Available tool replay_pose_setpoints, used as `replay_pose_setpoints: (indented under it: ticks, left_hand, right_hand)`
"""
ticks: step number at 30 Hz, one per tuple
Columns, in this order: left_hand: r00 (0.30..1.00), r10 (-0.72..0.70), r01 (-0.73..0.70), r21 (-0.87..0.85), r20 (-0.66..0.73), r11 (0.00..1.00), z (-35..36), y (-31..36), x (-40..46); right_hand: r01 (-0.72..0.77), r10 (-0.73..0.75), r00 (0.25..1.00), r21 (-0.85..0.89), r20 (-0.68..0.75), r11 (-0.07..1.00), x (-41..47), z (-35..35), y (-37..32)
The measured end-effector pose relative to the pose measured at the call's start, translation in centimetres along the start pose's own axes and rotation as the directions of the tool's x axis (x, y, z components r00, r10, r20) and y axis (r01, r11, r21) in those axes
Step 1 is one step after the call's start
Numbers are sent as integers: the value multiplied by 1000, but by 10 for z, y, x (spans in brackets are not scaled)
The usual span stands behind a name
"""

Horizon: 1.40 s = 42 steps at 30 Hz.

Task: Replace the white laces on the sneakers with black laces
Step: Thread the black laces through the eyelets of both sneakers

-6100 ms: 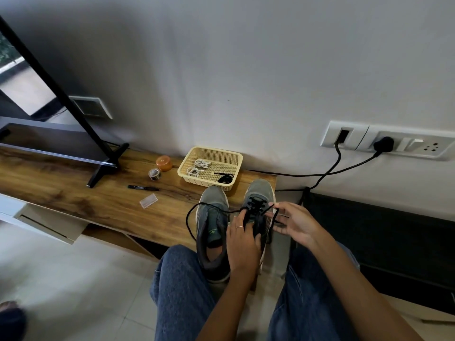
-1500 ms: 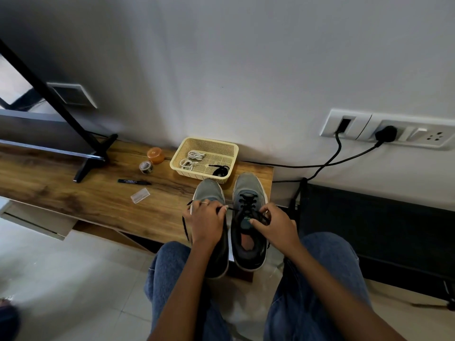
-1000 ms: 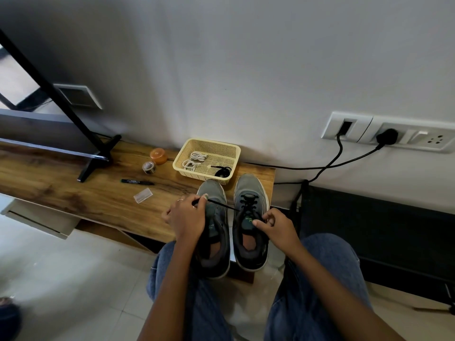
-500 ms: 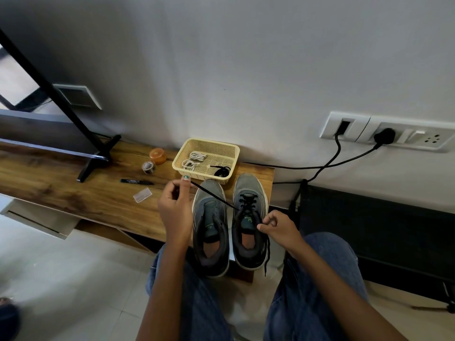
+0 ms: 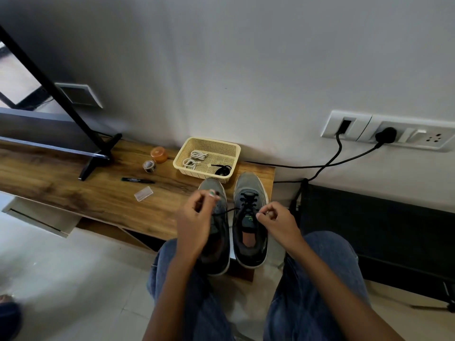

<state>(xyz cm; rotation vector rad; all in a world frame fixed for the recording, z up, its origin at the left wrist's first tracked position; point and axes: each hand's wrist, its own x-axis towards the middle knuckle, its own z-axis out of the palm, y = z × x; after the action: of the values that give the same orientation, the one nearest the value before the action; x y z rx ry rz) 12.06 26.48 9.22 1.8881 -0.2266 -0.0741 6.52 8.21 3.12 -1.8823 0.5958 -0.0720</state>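
Two grey sneakers stand side by side on the wooden bench's right end. The right sneaker (image 5: pixel 250 217) has a black lace (image 5: pixel 247 201) threaded through its eyelets. The left sneaker (image 5: pixel 216 239) is partly hidden behind my left hand (image 5: pixel 194 217). That hand pinches one end of the black lace above the left shoe. My right hand (image 5: pixel 275 220) pinches the other end beside the right shoe's tongue. The lace runs taut between them. White laces (image 5: pixel 194 158) and a second black lace (image 5: pixel 221 169) lie in the cream basket (image 5: pixel 181 166).
The wooden bench (image 5: pixel 61 188) also carries a black marker (image 5: pixel 138 180), a clear plastic piece (image 5: pixel 143 193), a tape roll (image 5: pixel 149 166) and an orange lid (image 5: pixel 159 155). A TV stand foot (image 5: pixel 98 158) sits left. Black cables (image 5: pixel 332 163) run from wall sockets (image 5: pixel 389 134).
My left hand has come down and right from above the bench edge, still pinching the lace end. My right hand has risen a little beside the right sneaker.
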Motion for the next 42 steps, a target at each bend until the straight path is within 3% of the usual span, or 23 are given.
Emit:
replay_pose_setpoints:
  ticks: [4,7,12,17,23,30,35,42]
  left_hand:
    - [941,-10,-47,159,338,986,23,-19,-26]
    - [909,-83,-40,284,408,958,37,-33,-43]
    - [903,-152,7,340,401,940,43,-43,-54]
    - [973,-89,-14,439,213,898,48,-56,-43]
    - [986,-141,95,401,88,911,65,-51,-21]
    - [992,-112,60,598,50,799,80,-50,-5]
    - [994,-110,86,587,6,805,79,-56,0]
    - [996,-91,86,581,-20,810,79,-61,1]
  right_hand:
    - [-155,102,929,125,355,980,-20,-7,-26]
    - [-190,130,890,96,438,977,-30,-8,-25]
    - [-173,139,935,77,325,982,-38,-13,-10]
    - [-147,101,968,193,231,970,-39,-31,-17]
    - [8,-14,1000,324,17,946,-37,-53,-40]
    - [114,-90,992,297,-92,948,-36,-66,-50]
    - [18,100,953,381,-287,924,-36,-67,-38]
    - [-70,307,877,534,-370,843,-32,-67,-24]
